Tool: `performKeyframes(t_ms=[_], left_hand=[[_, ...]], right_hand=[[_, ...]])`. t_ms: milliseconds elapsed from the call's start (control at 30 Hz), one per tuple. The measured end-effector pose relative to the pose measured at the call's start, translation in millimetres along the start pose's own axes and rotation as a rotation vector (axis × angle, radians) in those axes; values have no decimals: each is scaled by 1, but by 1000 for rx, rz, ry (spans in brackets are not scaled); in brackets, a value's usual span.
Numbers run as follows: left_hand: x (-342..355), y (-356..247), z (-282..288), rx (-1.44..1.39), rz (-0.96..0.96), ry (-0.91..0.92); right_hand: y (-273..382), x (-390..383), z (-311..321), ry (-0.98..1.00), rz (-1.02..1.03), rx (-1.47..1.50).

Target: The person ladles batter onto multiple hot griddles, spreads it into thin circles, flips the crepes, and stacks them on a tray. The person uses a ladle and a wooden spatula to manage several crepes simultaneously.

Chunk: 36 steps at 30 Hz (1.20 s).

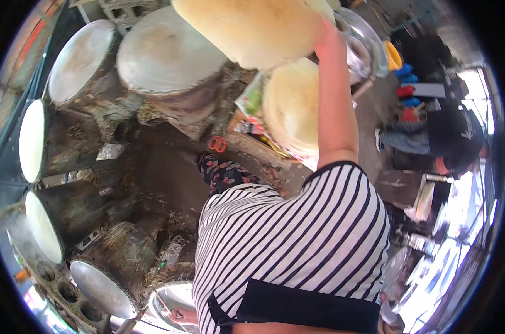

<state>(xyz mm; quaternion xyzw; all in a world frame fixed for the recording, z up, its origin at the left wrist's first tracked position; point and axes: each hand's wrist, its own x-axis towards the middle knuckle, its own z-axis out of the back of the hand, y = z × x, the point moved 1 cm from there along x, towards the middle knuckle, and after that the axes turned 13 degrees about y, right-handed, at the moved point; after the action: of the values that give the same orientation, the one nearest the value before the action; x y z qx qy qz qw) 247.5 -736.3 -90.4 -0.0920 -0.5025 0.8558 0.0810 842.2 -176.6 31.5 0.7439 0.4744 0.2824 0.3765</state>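
Note:
My right hand (323, 34) is raised at the top, fingers closed on the edge of a large, thin round flatbread (252, 28). The bread spreads left from the hand, beside a wide grey griddle (169, 53). Under my forearm lies a stack of similar pale flatbreads (291, 106). At the lower edge my left hand (181, 315) shows beside my striped shirt, closed round a thin stick (162, 301). That stick crosses a pale round basin (177, 290), whose contents I cannot make out.
Several round griddles on clay stoves curve along the left, among them a tilted one (81, 61) and a lower one (103, 289). A wooden crate (258, 142) supports the stack. Metal basins (364, 44) stand beyond my right arm. A person in dark clothes (453, 136) is at right.

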Motion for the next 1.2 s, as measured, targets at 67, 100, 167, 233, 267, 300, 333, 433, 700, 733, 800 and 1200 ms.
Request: performKeyframes(t_ms=[67,100,167,233,267,300,333,433,700,733,800,1200], left_hand=[[-2,4,7,-4,-14,37],[-3,3,11,7,-23,58],[-6,3,13,10,-33,83],[-8,2,10,6,-43,99],[-17,4,10,3,-39,97],[-23,6,10,7,-32,95],[-26,4,5,11,-36,100],[-32,2,-11,14,-30,114],[-34,33,3,13,95,15],[-45,50,23,2,139,-47],[-49,90,55,-55,191,-132],[-102,82,37,-1437,445,-349]], right_hand=[[21,-53,110,-219,23,-83],[21,-84,159,-342,-45,-104],[19,-152,239,-646,-266,-189],[-8,-210,278,-648,-236,73],[-25,-228,289,-691,-285,125],[-43,-238,305,-733,-335,176],[-54,-248,304,-752,-360,184],[-49,-263,308,-809,-435,84],[24,-241,302,-259,-1126,-1254],[40,-224,266,-168,-1170,-1577],[24,-181,284,109,-988,-1573],[-278,-443,-210,2170,-1092,-706]])
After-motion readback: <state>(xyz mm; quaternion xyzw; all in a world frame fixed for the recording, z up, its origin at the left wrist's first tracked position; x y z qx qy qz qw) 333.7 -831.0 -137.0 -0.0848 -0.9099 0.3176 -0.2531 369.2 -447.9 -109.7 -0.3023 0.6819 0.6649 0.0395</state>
